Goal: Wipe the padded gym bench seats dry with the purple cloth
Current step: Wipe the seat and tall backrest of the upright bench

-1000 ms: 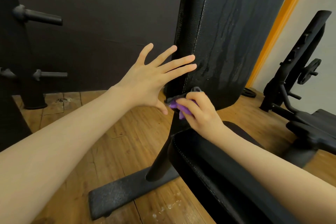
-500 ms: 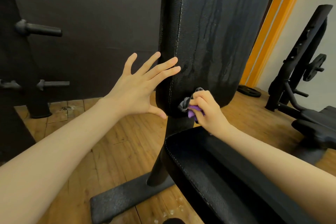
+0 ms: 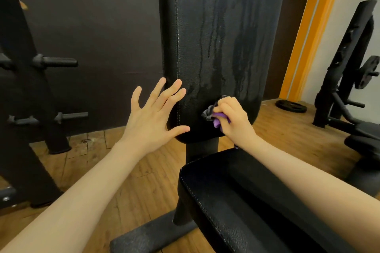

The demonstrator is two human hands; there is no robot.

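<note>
The horizontal seat pad (image 3: 236,201) lies nearest, with no wet streaks I can make out. Beyond it the left hand (image 3: 152,117) is spread against the upright back pad (image 3: 216,47), while the right hand (image 3: 232,119) pinches the bunched purple cloth (image 3: 216,116) against its lower edge. Water streaks run down the pad above, so most of the drying appears left to do.
</note>
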